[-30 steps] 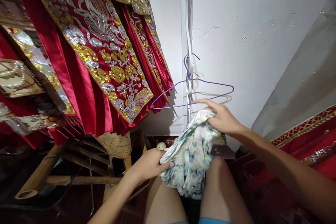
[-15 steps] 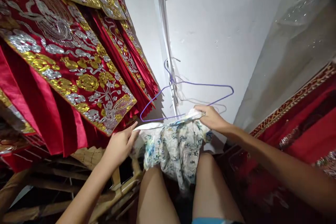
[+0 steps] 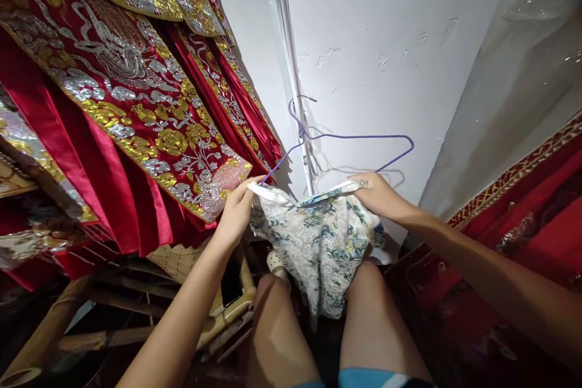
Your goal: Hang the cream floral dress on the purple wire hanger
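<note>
Floral garment [image 3: 318,242] stretched between both hands, sagging toward 6 o'clock over the knees; left hand [image 3: 237,209] pinched on its 9 o'clock corner. Right hand [image 3: 379,194] clamped on the 3 o'clock corner; purple wire hanger [image 3: 345,136] just above at 12 o'clock.

A single view, from a camera worn on the person's head; it looks forward and down, close over the bare knees [image 3: 318,315] at the bottom edge; both forearms reach in from below, the left hand [image 3: 236,212] and right hand [image 3: 379,197] near the centre; ahead stands a white wall [image 3: 386,60], with red embroidered cloths [image 3: 136,115] hanging at the left.
</note>
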Demonstrator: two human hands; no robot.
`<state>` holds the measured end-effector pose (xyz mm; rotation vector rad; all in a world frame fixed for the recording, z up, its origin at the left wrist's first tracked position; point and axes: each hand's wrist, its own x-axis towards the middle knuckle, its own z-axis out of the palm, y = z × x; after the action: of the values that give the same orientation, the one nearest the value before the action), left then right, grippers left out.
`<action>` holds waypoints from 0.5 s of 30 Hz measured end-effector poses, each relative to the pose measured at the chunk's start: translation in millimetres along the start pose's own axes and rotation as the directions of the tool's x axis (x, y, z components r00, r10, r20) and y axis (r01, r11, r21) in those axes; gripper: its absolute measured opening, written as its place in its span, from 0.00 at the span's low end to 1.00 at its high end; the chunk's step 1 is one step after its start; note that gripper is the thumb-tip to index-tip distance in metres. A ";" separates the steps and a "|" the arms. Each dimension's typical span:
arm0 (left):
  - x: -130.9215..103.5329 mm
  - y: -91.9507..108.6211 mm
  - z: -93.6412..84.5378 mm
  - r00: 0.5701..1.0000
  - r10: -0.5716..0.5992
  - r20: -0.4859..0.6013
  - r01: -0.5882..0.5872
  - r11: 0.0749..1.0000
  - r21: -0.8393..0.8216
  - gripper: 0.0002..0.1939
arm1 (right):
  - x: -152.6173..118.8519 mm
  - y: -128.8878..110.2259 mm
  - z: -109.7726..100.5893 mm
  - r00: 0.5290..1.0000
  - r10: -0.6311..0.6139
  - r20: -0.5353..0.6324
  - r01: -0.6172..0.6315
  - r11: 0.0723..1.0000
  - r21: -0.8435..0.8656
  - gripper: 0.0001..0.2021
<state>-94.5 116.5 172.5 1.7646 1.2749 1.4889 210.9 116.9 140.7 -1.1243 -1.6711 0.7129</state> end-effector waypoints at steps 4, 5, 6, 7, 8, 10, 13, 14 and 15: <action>21.4 -2.5 21.3 0.987 0.158 0.000 -0.158 0.987 0.006 0.17 | -9.9 -8.9 4.7 0.997 -0.025 0.069 0.028 0.999 -0.043 0.07; 24.3 -4.9 22.5 0.977 0.215 0.008 -0.215 0.974 0.065 0.18 | -13.8 -11.1 1.3 0.995 -0.018 0.103 0.030 0.993 -0.118 0.08; 25.9 -7.3 21.9 0.963 0.270 0.018 -0.270 0.955 0.125 0.19 | -17.4 -13.0 -4.2 0.993 -0.003 0.120 0.028 0.979 -0.202 0.11; 26.5 -9.3 19.6 0.948 0.317 0.031 -0.317 0.932 0.177 0.20 | -20.1 -14.4 -11.3 0.994 0.010 0.111 0.022 0.959 -0.283 0.18; 26.2 -10.4 16.2 0.935 0.352 0.045 -0.353 0.910 0.215 0.20 | -21.3 -14.9 -19.7 0.998 0.013 0.069 0.011 0.937 -0.348 0.27; 24.4 -9.2 8.1 0.917 0.389 0.087 -0.398 0.881 0.255 0.21 | -17.7 -13.0 -38.0 0.996 -0.021 -0.086 -0.017 0.909 -0.418 0.42; 22.7 0.8 -2.4 0.908 0.395 0.143 -0.419 0.868 0.266 0.20 | 3.1 -6.8 -63.7 0.959 -0.083 -0.270 -0.053 0.887 -0.458 0.47; 23.3 5.0 -5.4 0.910 0.385 0.154 -0.413 0.871 0.266 0.20 | 12.2 -6.2 -71.2 0.959 -0.060 -0.278 -0.079 0.883 -0.463 0.42; 24.6 8.9 -8.7 0.916 0.370 0.157 -0.400 0.877 0.267 0.19 | 20.8 -7.5 -78.1 0.969 -0.014 -0.248 -0.105 0.881 -0.460 0.34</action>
<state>-100.6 132.6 194.0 2.3749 1.1877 1.4408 278.6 129.4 183.6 -1.5293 -1.6478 0.1746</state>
